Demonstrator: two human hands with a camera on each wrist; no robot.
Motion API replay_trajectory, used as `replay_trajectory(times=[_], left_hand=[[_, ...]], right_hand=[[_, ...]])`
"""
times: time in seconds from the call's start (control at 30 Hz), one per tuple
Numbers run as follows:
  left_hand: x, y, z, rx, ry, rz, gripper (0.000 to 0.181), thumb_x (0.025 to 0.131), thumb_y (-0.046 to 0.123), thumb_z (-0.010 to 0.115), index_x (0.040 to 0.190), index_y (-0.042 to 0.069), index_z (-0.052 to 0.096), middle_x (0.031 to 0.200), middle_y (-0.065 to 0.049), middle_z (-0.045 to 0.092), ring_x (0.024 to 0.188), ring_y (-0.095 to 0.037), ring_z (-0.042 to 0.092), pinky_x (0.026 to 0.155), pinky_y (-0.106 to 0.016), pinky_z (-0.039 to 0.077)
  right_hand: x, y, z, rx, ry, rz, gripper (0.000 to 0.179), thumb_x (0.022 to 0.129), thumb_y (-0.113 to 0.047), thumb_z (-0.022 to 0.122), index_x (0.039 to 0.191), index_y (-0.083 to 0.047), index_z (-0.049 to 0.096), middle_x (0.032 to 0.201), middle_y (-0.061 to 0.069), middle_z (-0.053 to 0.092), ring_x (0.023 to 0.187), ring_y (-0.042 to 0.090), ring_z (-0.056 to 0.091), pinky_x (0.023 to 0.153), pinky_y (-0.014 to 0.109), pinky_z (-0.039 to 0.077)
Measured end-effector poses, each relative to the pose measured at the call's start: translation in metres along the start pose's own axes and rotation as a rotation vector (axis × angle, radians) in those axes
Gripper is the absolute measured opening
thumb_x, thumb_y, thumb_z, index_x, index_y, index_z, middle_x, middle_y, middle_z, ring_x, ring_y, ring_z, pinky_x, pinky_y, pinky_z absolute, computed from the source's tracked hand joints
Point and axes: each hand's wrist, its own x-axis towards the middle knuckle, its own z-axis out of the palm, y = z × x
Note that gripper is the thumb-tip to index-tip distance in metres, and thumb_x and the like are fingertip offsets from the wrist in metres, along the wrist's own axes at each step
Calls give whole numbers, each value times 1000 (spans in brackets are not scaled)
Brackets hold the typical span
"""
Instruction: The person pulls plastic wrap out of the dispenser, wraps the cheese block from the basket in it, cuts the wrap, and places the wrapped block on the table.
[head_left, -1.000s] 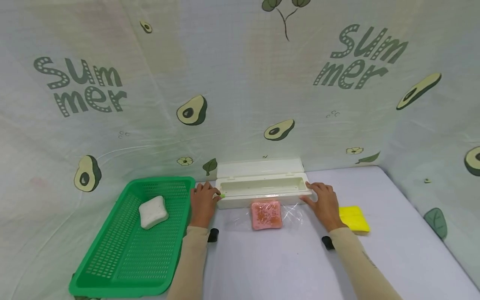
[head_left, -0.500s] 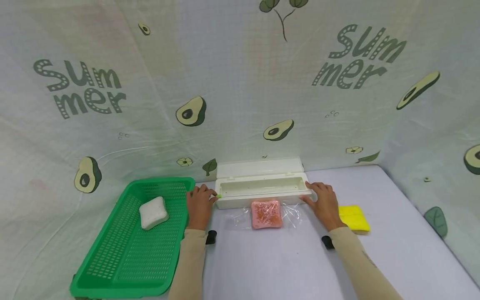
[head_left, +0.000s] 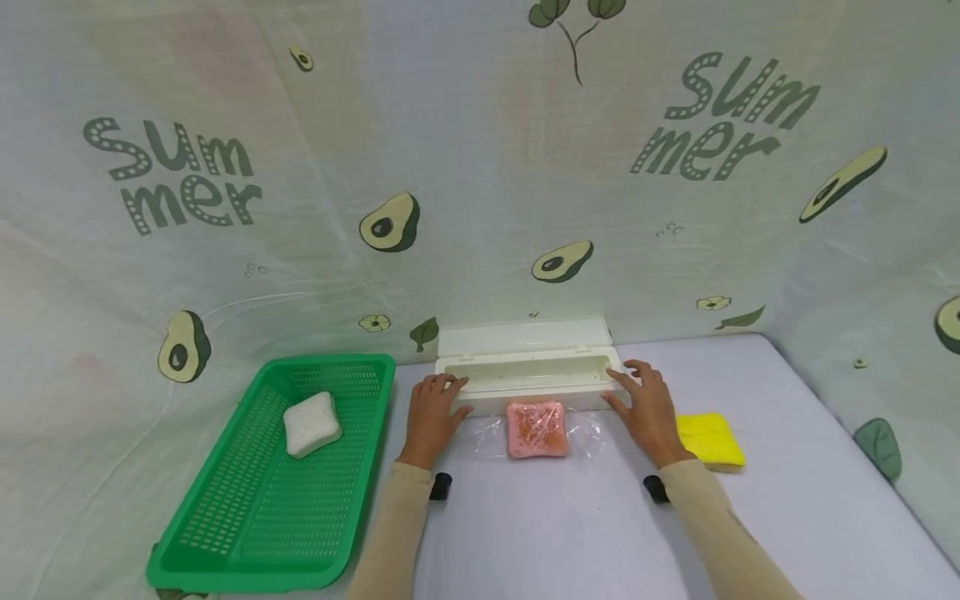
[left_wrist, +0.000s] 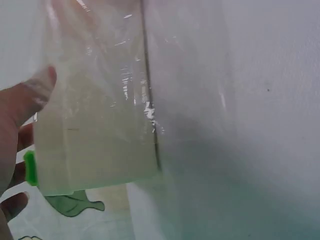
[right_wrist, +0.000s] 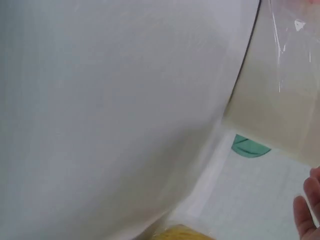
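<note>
A long white cling film dispenser stands with its lid raised against the cloth in the head view. My left hand grips its front wall near the left end, fingers over the rim and thumb in front. In the left wrist view the thumb lies on the film-covered front, beside a green slider. At the right end my right hand holds the dispenser between index finger and thumb, other fingers raised. Before the dispenser lies a pink toast-shaped piece in clear plastic film.
To the left sits a green perforated basket with a white squarish piece inside. A yellow squarish piece lies right of my right hand. Behind the table hangs an avocado-print cloth.
My left hand has shifted right from the dispenser's left corner and green slider onto its front wall. The right hand stays at the right end, its fingers slightly more spread.
</note>
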Motion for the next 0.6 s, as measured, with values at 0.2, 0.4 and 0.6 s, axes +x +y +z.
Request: replay_trajectory(times=[0.2, 0.4, 0.6], left_hand=[[1, 0, 5, 43, 144, 90, 31, 74, 25, 77, 105, 22, 72, 94, 4, 59, 91, -19, 49, 87, -40, 36], [1, -2, 5, 45, 211, 111, 24, 73, 23, 78, 97, 23, 75, 90, 7, 64, 87, -17, 51, 84, -38, 38], [-3, 1, 2, -4, 243, 124, 10, 74, 20, 77, 84, 20, 75, 90, 6, 63, 89, -17, 51, 85, -37, 38]], right_hand=[[3, -9, 1, 34, 77, -147, 31, 73, -11, 78, 103, -14, 71, 116, 12, 53, 98, 33, 47, 82, 46, 38], [2, -11, 1, 53, 92, -145, 22, 73, -9, 78, 93, -14, 73, 110, 8, 56, 95, 29, 48, 83, 44, 37], [0, -13, -1, 124, 73, -159, 21, 72, -2, 77, 89, -13, 73, 101, 4, 59, 89, 24, 49, 79, 41, 38]])
